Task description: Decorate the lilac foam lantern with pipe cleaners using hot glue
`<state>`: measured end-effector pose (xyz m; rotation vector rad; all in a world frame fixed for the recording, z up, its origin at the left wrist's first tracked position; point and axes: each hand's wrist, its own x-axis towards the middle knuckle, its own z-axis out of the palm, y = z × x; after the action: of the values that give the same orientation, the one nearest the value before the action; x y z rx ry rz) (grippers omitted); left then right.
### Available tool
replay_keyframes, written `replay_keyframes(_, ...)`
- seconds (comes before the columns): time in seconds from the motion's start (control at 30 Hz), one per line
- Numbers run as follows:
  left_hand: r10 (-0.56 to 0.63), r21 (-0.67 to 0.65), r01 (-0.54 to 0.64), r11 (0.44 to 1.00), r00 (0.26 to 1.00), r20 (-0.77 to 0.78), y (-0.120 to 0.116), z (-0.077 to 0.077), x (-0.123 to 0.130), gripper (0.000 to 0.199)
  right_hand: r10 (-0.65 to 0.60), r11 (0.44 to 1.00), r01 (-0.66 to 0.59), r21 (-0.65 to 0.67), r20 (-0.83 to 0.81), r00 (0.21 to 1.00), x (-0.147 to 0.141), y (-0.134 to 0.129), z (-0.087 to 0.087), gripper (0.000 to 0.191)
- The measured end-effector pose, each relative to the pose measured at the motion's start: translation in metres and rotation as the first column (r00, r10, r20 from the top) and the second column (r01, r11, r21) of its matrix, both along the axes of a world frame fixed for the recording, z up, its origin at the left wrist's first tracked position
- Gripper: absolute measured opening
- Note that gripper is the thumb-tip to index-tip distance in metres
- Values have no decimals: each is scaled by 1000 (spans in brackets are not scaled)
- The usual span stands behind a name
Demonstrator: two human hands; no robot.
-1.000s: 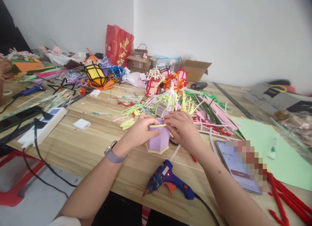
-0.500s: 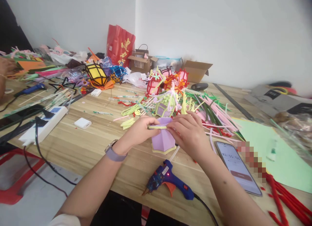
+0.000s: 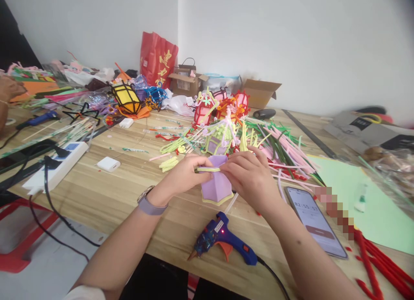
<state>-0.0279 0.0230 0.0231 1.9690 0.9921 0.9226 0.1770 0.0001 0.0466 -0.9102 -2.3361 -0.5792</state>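
Note:
A purple faceted cup-like shape [image 3: 216, 187] with yellow-green trim round its rim and base is held upright over the table. My left hand [image 3: 185, 174] grips its left side, thumb and fingers closed at the trimmed rim. On the right side, my right hand [image 3: 249, 175] pinches the same rim with its fingertips. The inside of the shape is partly visible between the hands. Below it a blue glue gun [image 3: 223, 239] with an orange trigger and a lit red light lies on its side.
Behind stand finished small lanterns [image 3: 203, 112] and bundled pink and green stems [image 3: 287, 149]. A phone [image 3: 315, 222] lies right, beside a green sheet [image 3: 365, 205]. At left are a power strip [image 3: 60, 166] and a white adapter [image 3: 108, 164]. Another person's hand [image 3: 9, 90] shows far left.
The view has shifted very slightly. Both hands keep their hold on the purple shape, almost unmoved. The other person's hand at far left has moved slightly.

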Motion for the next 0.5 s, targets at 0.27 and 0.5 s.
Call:
replay_keyframes(0.27, -4, 110, 7, 994, 1000, -26, -4, 6, 0, 12, -18, 1000, 18, -16, 18, 1000, 0, -2, 0, 21)
replay_keyframes(0.5, -35, 179, 41, 983, 999, -35, -3, 6, 0, 13, -18, 999, 18, -30, 26, 999, -2, -5, 2, 22)
